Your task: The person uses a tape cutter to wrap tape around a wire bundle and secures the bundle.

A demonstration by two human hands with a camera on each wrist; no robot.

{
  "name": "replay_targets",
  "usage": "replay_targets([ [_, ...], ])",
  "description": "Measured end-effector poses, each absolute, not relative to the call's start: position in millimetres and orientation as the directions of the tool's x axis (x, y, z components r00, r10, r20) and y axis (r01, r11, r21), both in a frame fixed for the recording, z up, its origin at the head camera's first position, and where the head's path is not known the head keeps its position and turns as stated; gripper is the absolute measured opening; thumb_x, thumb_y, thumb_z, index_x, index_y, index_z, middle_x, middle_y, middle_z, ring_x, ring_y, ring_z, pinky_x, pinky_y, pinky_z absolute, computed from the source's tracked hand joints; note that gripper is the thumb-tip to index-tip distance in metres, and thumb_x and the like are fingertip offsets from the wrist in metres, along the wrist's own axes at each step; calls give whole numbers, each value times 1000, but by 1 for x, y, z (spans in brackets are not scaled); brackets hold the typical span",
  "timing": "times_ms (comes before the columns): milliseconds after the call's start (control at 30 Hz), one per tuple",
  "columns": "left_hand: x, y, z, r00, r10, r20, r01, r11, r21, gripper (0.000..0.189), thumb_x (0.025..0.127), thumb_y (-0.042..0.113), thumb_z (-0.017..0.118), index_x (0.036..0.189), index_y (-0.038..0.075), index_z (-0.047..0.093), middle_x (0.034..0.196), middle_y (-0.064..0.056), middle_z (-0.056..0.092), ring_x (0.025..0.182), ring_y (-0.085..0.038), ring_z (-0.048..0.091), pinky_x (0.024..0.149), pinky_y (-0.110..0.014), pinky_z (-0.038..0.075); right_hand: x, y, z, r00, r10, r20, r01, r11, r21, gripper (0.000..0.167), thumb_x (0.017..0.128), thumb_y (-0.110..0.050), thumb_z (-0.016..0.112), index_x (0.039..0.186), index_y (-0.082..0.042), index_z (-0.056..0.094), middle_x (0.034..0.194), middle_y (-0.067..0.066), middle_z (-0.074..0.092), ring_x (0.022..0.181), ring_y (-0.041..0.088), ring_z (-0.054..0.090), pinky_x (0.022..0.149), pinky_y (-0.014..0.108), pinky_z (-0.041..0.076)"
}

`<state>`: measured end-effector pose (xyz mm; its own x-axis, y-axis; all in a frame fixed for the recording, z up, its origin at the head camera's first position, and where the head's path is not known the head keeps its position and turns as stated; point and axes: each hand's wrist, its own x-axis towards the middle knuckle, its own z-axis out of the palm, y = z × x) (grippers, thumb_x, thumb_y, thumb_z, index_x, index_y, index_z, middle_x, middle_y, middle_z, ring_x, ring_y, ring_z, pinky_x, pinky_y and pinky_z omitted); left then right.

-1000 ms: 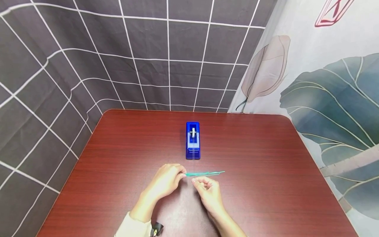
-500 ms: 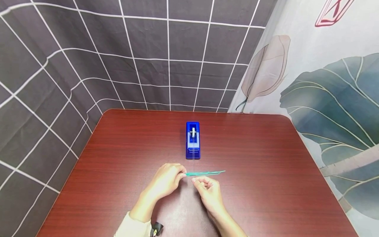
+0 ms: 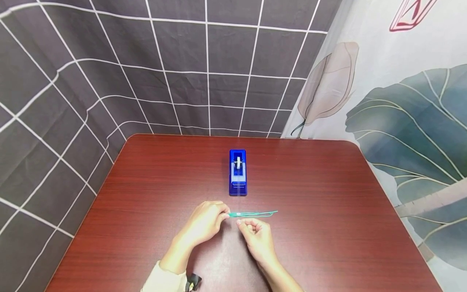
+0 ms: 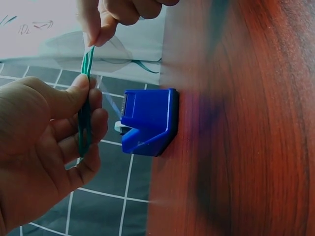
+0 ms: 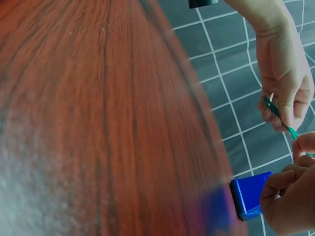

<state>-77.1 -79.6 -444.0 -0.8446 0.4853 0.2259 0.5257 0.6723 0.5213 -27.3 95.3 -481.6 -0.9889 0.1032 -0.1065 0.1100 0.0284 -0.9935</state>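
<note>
My left hand (image 3: 206,221) pinches one end of a bundle of thin green cord (image 3: 253,214) between thumb and fingers. The cord's far end points right, over the table. Just in front of it, my right hand (image 3: 257,239) holds its thumb and index fingertip together. Between those fingertips and the blue tape dispenser (image 3: 238,188), a strip of clear tape (image 4: 112,104) stretches, crossing the cord and showing there as a pale shiny spot. In the left wrist view, the right fingertips (image 4: 98,39) are right at the cord's upper end.
The reddish-brown wooden table (image 3: 153,174) spans the view. Behind it hangs a dark grid-patterned curtain (image 3: 182,48), with a leaf-print curtain (image 3: 383,121) on the right. A small black device (image 3: 193,282) sits at the left sleeve.
Both hands and the dispenser stay nearly where they were. A bright spot now shows on the cord above the right fingertips, and the cord's free end has shifted slightly.
</note>
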Motion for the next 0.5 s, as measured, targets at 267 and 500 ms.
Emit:
replay_targets([
  [267,-77,-80,-446,-836,495,237,540,659,524,9,88,5,75,83,13,72,80,8,66,76,-12,65,71,-33,54,-31,96,-486,-987,134,-92,105,86,-991,15,90,-4,73,90,12,72,55,-10,41,49,-1,34,46,13,25],
  [500,-78,-79,-448,-832,499,243,545,653,526,10,87,4,75,83,13,73,78,8,64,76,-13,65,72,-34,53,-36,96,-486,-991,123,-52,59,58,-997,29,89,3,70,65,-1,55,54,-11,35,49,-1,29,47,14,21],
])
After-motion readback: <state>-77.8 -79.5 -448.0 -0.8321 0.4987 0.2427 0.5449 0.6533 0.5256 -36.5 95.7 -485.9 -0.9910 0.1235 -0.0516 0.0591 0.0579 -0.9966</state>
